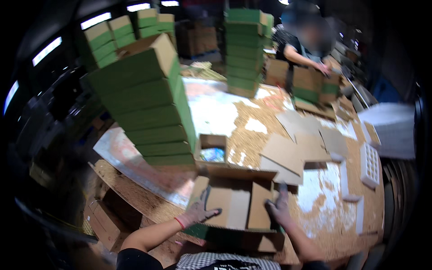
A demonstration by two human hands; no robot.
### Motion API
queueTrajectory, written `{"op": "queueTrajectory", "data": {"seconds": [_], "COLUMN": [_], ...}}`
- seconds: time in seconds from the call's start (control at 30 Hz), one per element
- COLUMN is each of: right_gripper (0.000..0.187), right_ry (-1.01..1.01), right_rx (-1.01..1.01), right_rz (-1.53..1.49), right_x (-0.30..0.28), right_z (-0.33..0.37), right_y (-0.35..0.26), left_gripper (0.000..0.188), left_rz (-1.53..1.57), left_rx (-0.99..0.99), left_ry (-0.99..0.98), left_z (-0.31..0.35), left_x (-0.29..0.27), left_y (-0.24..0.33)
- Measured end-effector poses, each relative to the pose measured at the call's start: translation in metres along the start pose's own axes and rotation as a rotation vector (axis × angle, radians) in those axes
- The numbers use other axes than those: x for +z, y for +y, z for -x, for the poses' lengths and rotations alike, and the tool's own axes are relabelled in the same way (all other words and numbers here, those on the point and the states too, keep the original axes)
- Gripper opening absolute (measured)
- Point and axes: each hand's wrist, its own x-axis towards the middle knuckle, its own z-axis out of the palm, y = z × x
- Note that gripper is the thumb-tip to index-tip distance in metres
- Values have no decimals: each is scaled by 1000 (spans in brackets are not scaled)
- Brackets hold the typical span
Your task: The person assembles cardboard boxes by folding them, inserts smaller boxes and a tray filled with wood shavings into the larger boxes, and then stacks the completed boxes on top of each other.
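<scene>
In front of me lies an open cardboard box (237,209) with a green outer side, its inner flaps partly folded in and a lighter strip between them. My left hand (200,212), in a grey glove with dark fingertips, rests on its left flap, thumb and fingers spread. At the box's right edge is my right hand (281,209), gloved alike, thumb pointing inward and fingers stretched away from me. The hands appear to press on the box rather than wrap round it. Just beyond it stands a small open carton (211,149) with a blue-and-green packet (212,155) inside.
A tall stack of green boxes (148,108) leans at my left; another green stack (244,51) stands farther back. Flat cardboard sheets (283,153) and a white holed tray (369,165) lie on the sawdust-strewn table (315,225). Across it, a co-worker (292,49) handles a box (310,85).
</scene>
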Motion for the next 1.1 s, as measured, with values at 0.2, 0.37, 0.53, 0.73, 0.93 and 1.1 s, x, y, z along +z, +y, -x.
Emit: {"op": "queueTrajectory", "data": {"seconds": [0.2, 0.37, 0.53, 0.73, 0.93, 1.1], "right_gripper": [60, 43, 42, 44, 53, 55], "right_ry": [32, 243, 28, -312, -444, -1256], "right_rx": [687, 325, 184, 217, -165, -183], "right_rz": [-998, -1166, -1179, -1153, -988, -1643], "right_x": [20, -66, -118, -66, -12, 5], "right_z": [7, -140, -311, -430, -439, -428], "right_y": [9, -9, -117, -235, -304, -215], "left_gripper": [91, 59, 67, 43, 49, 57], "left_rz": [227, 879, 360, 363, -129, 359], "left_rx": [163, 336, 585, 352, 677, 603], "left_ry": [-75, 170, 1370, 804, 925, 1183], "left_z": [-34, -80, -98, -133, -139, -132], "left_x": [-28, -216, -385, -428, -418, -384], "left_y": [6, 86, -1, -138, -133, -97]}}
